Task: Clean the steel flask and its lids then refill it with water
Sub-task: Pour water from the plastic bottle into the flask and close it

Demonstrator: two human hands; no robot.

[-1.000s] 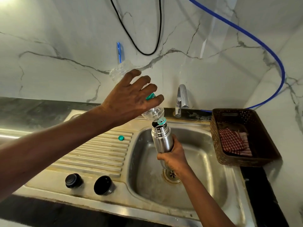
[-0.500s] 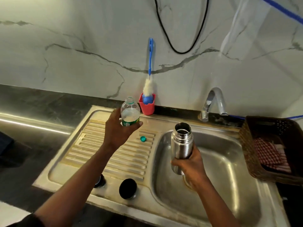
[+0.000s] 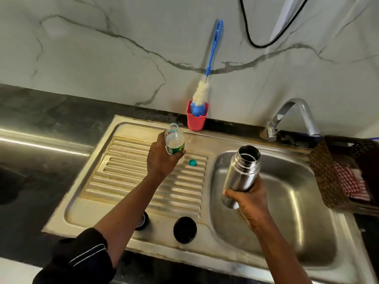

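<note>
While the steel sink (image 3: 287,253) and its ribbed drainboard (image 3: 127,181) fill most of the view, the steel flask (image 3: 242,171) is held over the basin, open-mouthed, its long axis nearly upright and tipped slightly to the right. It is grasped low on its body by the right hand (image 3: 249,201), fingers clenched round it. A small plastic bottle (image 3: 174,140), uncapped and nearly upright, is gripped by the left hand (image 3: 162,162) above the drainboard, well left of the flask. Two black lids (image 3: 185,229) are seen at the drainboard's front edge, below and left of the flask, nearer the left hand; capping is judged to turn on that. A green cap (image 3: 192,162) lies just beside the bottle.
</note>
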